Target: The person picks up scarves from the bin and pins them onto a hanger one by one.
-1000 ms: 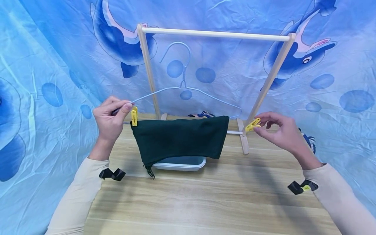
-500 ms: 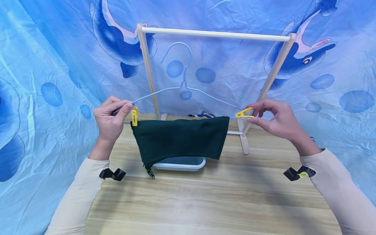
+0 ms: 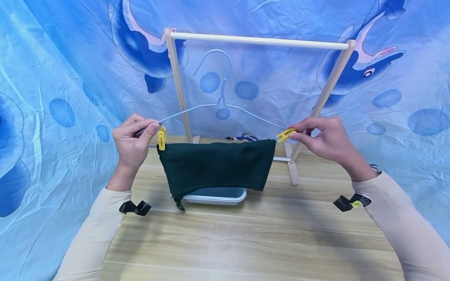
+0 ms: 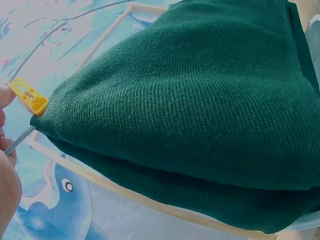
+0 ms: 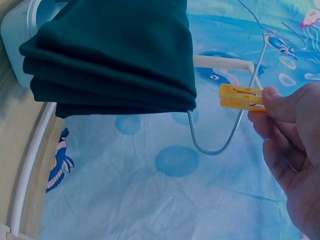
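A light blue wire hanger [image 3: 191, 109] is held at its left end by my left hand [image 3: 131, 142], thumb and fingers curled round the wire. Over its bottom bar lies a folded dark green cloth [image 3: 218, 166] with a fringe at the lower left. A yellow clothespin [image 4: 30, 96] is fixed at the cloth's left top corner, beside the left fingers. Between thumb and fingers, my right hand [image 3: 325, 137] pinches another yellow clothespin [image 5: 242, 97]. That clothespin is near the hanger's right bend, its nose toward the cloth's right top corner with a gap between.
A small wooden rack [image 3: 260, 40] stands behind the hanger, its white rod above the cloth. Partly hidden under the cloth sits a pale shallow tray [image 3: 214, 200] on the wood-grain table [image 3: 225, 242]. A blue sheet printed with dolphins [image 3: 277, 19] surrounds the table.
My right hand has moved left and up, bringing its clothespin from the rack's right leg to near the cloth's right top corner. The clothespin looked spread half a second ago and narrower now. My left hand stays put.
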Demonstrator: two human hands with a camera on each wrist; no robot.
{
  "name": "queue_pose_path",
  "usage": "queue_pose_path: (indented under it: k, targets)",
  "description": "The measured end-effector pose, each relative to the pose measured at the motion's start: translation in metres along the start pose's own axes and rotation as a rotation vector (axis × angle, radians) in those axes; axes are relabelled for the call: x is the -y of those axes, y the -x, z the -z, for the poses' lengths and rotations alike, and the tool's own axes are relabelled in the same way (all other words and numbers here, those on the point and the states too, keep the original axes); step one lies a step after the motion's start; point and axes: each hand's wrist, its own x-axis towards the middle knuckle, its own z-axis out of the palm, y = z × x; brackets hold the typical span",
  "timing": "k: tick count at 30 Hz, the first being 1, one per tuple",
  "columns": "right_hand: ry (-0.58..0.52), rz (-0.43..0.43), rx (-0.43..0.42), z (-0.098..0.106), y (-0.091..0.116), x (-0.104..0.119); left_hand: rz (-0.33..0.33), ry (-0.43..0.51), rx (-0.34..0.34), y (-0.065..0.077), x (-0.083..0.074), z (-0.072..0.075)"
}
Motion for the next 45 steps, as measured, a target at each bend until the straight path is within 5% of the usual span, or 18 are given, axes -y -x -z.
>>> queue_pose_path:
  k: [25, 36, 45]
  targets:
    - [0.186, 0.220, 0.049, -0.022, -0.003, 0.000, -0.039, 0.007, -0.007, 0.004, -0.013, -0.007]
    - [0.199, 0.105, 0.119, -0.020, -0.002, 0.006, -0.020, 0.003, 0.013, 0.007, -0.009, -0.001]
    - [0.198, 0.089, 0.146, -0.021, -0.003, 0.005, -0.013, 0.003, 0.024, 0.006, -0.006, 0.004]
